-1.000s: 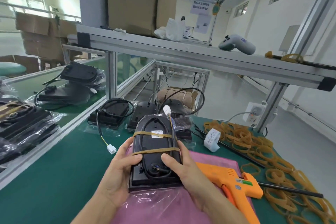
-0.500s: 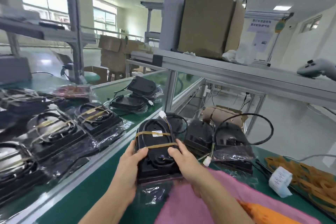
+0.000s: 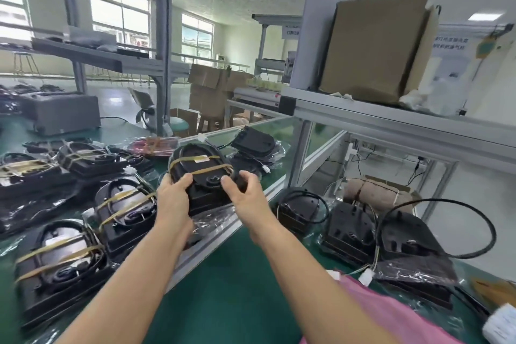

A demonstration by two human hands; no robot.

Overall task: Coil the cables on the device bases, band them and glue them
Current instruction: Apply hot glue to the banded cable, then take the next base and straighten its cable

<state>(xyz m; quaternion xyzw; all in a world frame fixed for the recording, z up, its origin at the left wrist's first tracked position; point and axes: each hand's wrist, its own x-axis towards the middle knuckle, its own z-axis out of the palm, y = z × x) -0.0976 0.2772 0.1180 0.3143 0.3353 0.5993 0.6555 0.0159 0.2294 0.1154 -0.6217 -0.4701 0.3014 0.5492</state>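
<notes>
A: Middle of the frame — both hands are up, and the black device base (image 3: 199, 176) sits between them, held clear of the green bench (image 3: 223, 288).

B: Where's the grip on it?

A: The left hand (image 3: 173, 198) clamps the near left edge, thumb lying over the top face. The right hand (image 3: 245, 193) has the near right corner, thumb on top, fingers curled behind. So the base pokes out away from both palms, tilted with its far end toward the upper part of the frame.

B: Cable?

A: The cable (image 3: 192, 149) is coiled round the top of the base, with two tan rubber bands (image 3: 206, 169) crossing it. A white connector (image 3: 201, 137) peeks out at the far end.

B: Anything you can't make out?

A: The underside of the base is hidden by the fingers, and a clear plastic bag (image 3: 215, 222) hangs below it, blurring the lower edge. I can't tell whether any glue is on it.

B: And around it?

A: In the left of the frame — banded bases (image 3: 61, 260) in bags, motion-smeared. Right of the hands, unbanded bases (image 3: 346, 232) with loose black cables. A pink cloth (image 3: 391, 315) is cut off at the lower right, and a cardboard box (image 3: 377, 47) sits on the aluminium shelf (image 3: 391, 123) in the upper right.
</notes>
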